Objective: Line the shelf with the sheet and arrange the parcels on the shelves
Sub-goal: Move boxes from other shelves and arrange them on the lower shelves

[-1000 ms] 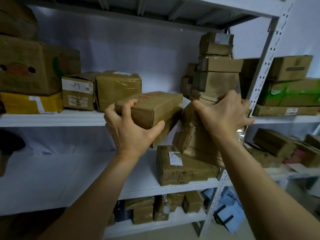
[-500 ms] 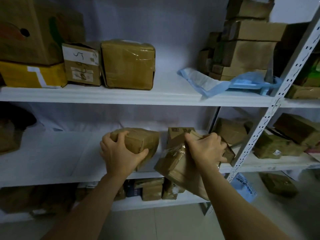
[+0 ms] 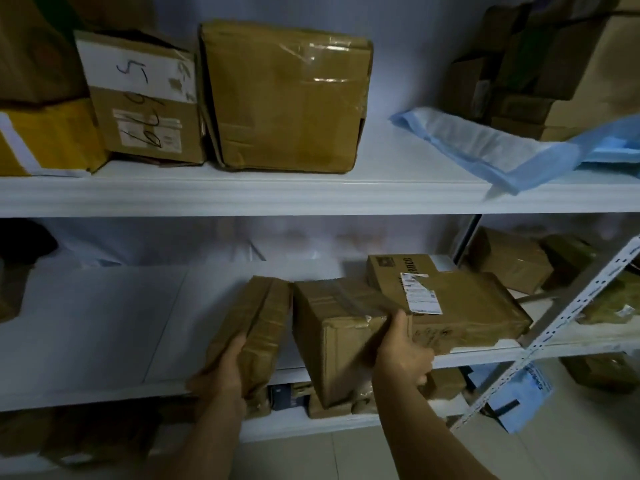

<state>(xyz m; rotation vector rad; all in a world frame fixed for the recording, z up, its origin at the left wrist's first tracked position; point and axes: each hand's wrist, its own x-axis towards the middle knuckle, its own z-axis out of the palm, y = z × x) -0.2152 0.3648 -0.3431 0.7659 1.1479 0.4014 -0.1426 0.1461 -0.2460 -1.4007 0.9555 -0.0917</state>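
The step in hand looks like placing parcels on the middle shelf, which already seems to carry a white lining sheet across its bare left part. The left hand grips a flat taped parcel by its near end, fingers curled under it and thumb on the side, holding it tilted with its far end over the shelf and its near end hanging past the front edge. The right hand clasps the near right corner of a cardboard box, thumb on top and fingers wrapped below; that box also overhangs the front edge. The two sit just beside each other, nearly touching. Behind the box, toward the shelf's right end, lies a labelled parcel, and the box's far corner appears to rest against it.

On the upper shelf a crumpled blue sheet lies near the right end, not spread flat, so lining there looks unfinished.

The next move probably calls for pushing both parcels back from the front edge until they rest flat, then letting go.
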